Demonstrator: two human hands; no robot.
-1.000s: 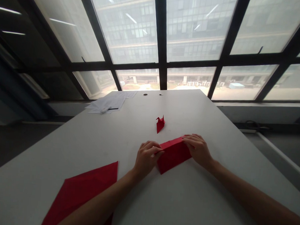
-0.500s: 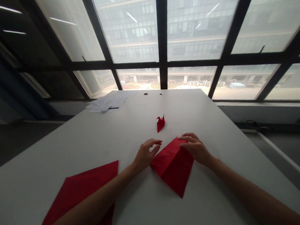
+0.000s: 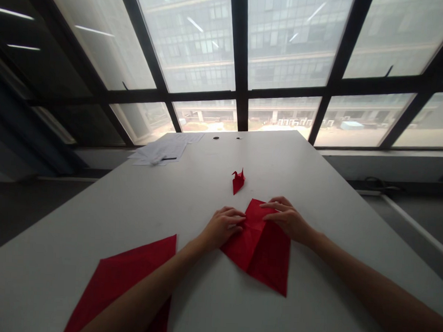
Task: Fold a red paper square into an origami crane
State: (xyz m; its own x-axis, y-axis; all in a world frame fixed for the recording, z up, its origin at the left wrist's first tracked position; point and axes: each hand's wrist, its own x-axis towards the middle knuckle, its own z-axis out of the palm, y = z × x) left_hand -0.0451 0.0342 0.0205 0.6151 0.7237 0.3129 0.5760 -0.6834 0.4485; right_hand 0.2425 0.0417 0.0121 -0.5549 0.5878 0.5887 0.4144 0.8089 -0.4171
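Observation:
A creased sheet of red origami paper (image 3: 267,256) lies turned at an angle on the table, with a fold line running through its middle. My left hand (image 3: 224,227) rests at the paper's left side, fingers curled in on its edge. On the upper right part of the sheet, my right hand (image 3: 287,220) grips it with bent fingers; the thumb is partly hidden. Just beyond the hands stands a small folded red paper crane (image 3: 238,181).
Another red paper sheet (image 3: 129,269) lies at the lower left, partly covered by my left forearm. White papers (image 3: 159,148) with a dark pen (image 3: 169,159) on them sit at the table's far left. The white table (image 3: 308,189) reaches toward the windows.
My left hand has come down and right onto the paper, its fingers closing on it. The paper has turned slightly, its near corner swinging right. My right hand has hardly moved.

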